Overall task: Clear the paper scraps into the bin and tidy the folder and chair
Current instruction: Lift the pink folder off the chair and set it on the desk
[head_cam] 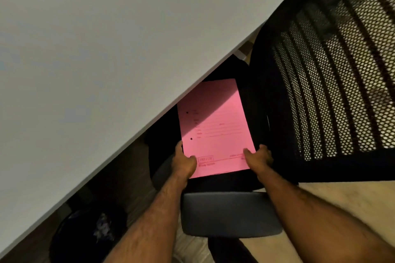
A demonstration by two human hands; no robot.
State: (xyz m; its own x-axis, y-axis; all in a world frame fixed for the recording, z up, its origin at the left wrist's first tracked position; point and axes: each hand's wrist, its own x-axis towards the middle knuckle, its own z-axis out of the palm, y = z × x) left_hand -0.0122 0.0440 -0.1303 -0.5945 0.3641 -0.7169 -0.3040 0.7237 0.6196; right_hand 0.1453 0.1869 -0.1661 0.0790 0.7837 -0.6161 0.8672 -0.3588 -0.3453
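Head view: left hand (185, 162) and right hand (257, 158) clamp the pink folder (213, 126) by its near corners, long axis running up-frame under the desk (96, 60) edge, chair (331, 81) at right.

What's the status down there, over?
Left hand and right hand gripping the pink folder over chair seat. Desk edge overhangs it. Bin untouched.
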